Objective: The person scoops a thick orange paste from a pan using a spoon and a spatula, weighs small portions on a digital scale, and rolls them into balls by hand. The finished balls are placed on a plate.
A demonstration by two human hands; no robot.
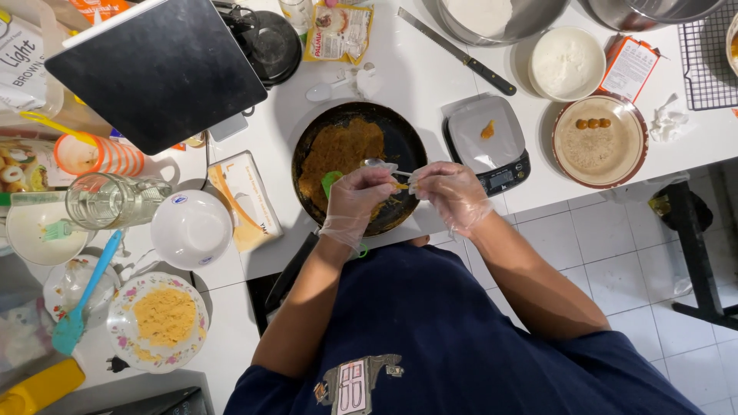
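Crowded white counter (430, 69), my gloved left hand (355, 201) gripping a spoon (378, 164) over the dark pan (358, 165) of brown mixture, my right hand (450, 192) pinching what seems a bit of it, kitchen scale (489, 142) just beside

The left hand (355, 201) hides part of the spoon (378, 164) and pan (358, 164), and the frame's top edge crops the steel bowls (492, 19).
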